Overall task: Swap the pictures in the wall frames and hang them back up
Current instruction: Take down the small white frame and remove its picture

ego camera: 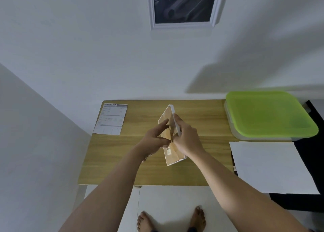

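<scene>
Centre of the picture, on a wooden table (122, 161): the left hand (154, 140) spreads its fingers against the brown back of a white picture frame (172, 157) stood on edge; the right hand (186, 137) grips its rim. Light, stiff, probably fragile, it looks best held by the edges.

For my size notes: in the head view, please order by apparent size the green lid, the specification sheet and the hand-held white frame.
1. green lid
2. specification sheet and white frame: look alike; the frame is tilted and partly hidden, so unranked.
</scene>
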